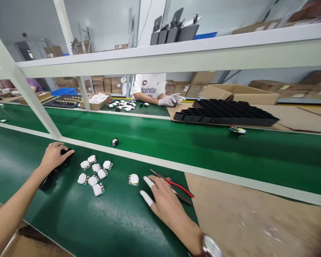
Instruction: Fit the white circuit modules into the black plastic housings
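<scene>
My left hand [55, 156] is over a row of black housings [53, 174] at the left of the green work surface, its thumb and fingers around one end; what the fingertips grip is hidden. My right hand [162, 196], with white covers on thumb and index finger, is spread with nothing visible in it. It rests beside red-and-black pliers [180, 187] and partly covers them. Just left of its fingertips lies a single small circuit board with a white blob [134, 179]. Several similar white-topped boards [96, 175] are grouped between my hands.
Beyond a pale rail [128, 154], a green belt carries a small black unit [115, 142] and a board [237, 130]. Across it, a person's gloved hands [172, 100] are beside many black housings [224, 112]. A slanted white post [34, 96] stands near my left hand; brown cardboard [256, 214] lies right.
</scene>
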Available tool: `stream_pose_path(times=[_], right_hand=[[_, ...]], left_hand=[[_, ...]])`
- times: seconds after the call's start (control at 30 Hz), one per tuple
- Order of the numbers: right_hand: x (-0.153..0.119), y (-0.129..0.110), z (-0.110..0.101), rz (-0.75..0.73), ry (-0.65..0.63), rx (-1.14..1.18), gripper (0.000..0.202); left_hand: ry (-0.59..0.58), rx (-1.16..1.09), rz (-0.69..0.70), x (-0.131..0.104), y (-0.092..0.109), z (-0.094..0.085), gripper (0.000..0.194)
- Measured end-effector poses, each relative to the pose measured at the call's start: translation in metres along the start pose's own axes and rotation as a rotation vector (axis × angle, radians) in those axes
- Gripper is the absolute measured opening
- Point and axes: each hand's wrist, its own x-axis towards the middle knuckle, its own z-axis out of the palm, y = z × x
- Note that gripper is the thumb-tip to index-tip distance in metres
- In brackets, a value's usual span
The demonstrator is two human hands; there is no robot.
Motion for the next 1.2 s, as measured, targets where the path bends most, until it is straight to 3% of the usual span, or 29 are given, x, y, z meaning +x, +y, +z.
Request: stream_pose_path(times=[0.13,0.27,0.33,0.4,0.47,0.57,0.63,0.7,0.8,0.87,1.0,1.2], right_hand=[[0.031,-0.011,0.008,0.017,-0.142,0.062,0.043],[0.034,-0.019,0.013,-0.003,-0.200,0.091,0.027],[0.025,-0.022,0.010,-0.002,-0.211,0.084,0.027],[0.016,-0.023,0.004,0.004,-0.214,0.092,0.029],[0.007,-0.024,0.000,0.010,-0.189,0.120,0.034],[-0.003,-0.025,-0.003,0.025,-0.118,0.190,0.041],[-0.008,-0.025,-0.004,0.061,-0.067,0.225,0.043],[-0.012,-0.022,-0.007,0.106,-0.014,0.247,0.043],[-0.015,-0.018,-0.014,0.149,0.056,0.267,0.035],[-0.014,-0.019,-0.020,0.160,0.100,0.299,0.035],[-0.006,-0.030,-0.029,0.127,0.134,0.428,0.044],[-0.005,-0.044,-0.030,0.061,0.152,0.440,0.059]], left_hand=[[-0.078,0.074,-0.050,0.001,0.007,0.020,0.047],[-0.063,0.006,-0.018,0.011,0.037,0.016,0.038],[-0.059,-0.126,0.073,0.001,0.069,0.009,0.034],[-0.089,-0.404,0.252,-0.021,0.113,0.006,0.030],[-0.218,-0.591,0.453,-0.048,0.161,0.010,0.023],[-0.285,-0.604,0.686,-0.084,0.219,0.030,0.023],[-0.308,-0.543,0.704,-0.097,0.240,0.045,0.021],[-0.363,-0.545,0.618,-0.103,0.244,0.053,0.026],[-0.481,-0.669,0.455,-0.108,0.234,0.054,0.071],[-0.549,-0.739,0.382,-0.113,0.226,0.052,0.083],[-0.604,-0.797,0.328,-0.123,0.223,0.056,0.073],[-0.579,-0.800,0.375,-0.123,0.231,0.062,0.072]])
